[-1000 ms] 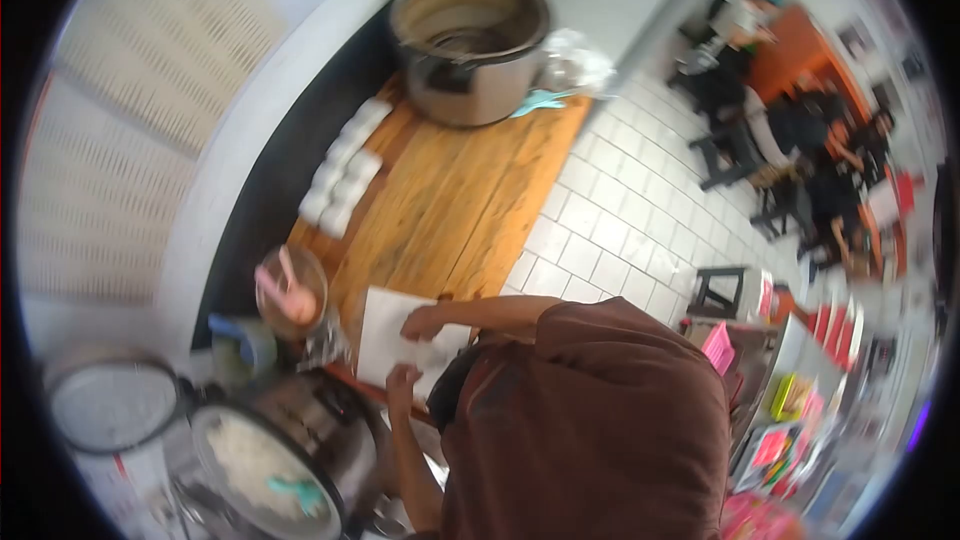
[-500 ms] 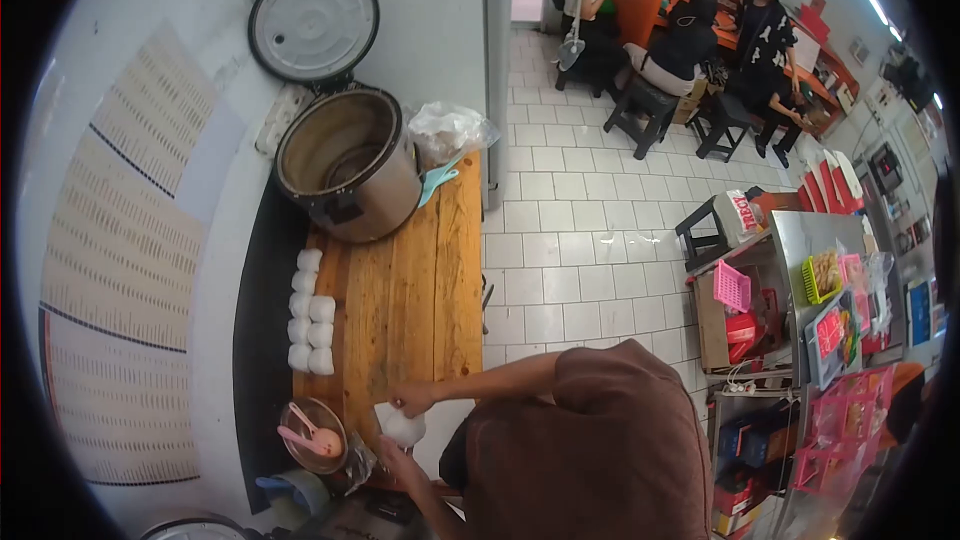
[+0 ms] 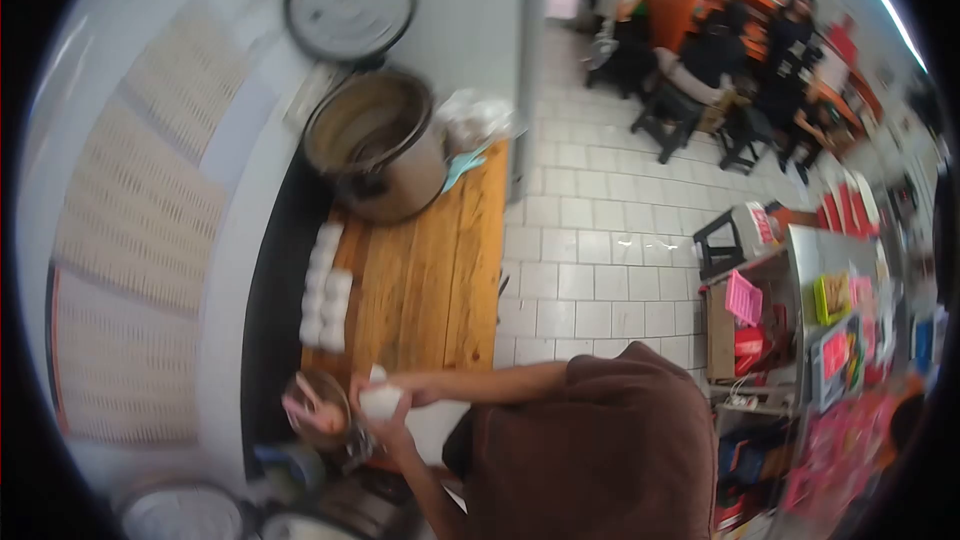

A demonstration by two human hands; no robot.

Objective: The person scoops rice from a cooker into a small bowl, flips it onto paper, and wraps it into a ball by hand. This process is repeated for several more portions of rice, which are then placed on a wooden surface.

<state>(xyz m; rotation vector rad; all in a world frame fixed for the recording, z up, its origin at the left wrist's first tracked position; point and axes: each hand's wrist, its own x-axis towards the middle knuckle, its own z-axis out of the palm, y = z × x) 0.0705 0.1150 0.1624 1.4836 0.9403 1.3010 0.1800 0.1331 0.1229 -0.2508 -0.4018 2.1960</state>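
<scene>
A small white bundle [image 3: 379, 402], probably a filled plastic bag, is held up over the near end of the wooden table [image 3: 420, 290]. My right hand [image 3: 418, 388] closes on its far side. My left hand [image 3: 390, 427] cups it from the near side, fingers curled round it. What fills the bundle cannot be made out. Just beyond my hands stands a round bowl [image 3: 338, 385] with pink utensils [image 3: 308, 408] in it. Several similar white bundles [image 3: 325, 305] lie in two rows along the table's wall side.
A large cooker pot [image 3: 395, 180] stands on the table, its lid [image 3: 350, 5] raised. Beside it are a clear plastic bag [image 3: 475, 120] and a light-blue item [image 3: 462, 168]. Shelves with pink baskets [image 3: 744, 297] stand behind me. Several people sit on stools across the tiled floor [image 3: 570, 270].
The view has shifted and blurred. My right hand has gone from pinching the bundle's top to closing against its side, and both hands have brought it closer to the bowl.
</scene>
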